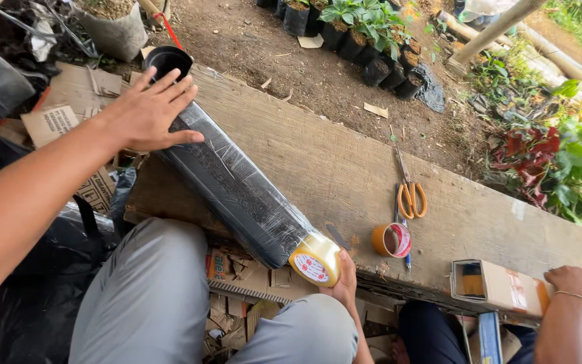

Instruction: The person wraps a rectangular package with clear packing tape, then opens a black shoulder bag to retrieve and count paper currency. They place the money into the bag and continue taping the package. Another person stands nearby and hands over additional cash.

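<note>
right hand (345, 283) fingers: hidden behind tape roll (316, 259) | co-worker's hand (569, 280) (arm cropped)

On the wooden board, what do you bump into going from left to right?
Left hand → black wrapped roll → clear tape roll → brown tape roll → orange scissors → small cardboard box.

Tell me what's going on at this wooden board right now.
A person's left hand lies flat on a long black roll wrapped in clear film, lying across the wooden board. Their right hand holds a roll of clear tape at its near end. Orange scissors and another tape roll lie nearby. Another person's hand grips a small cardboard box.
</note>
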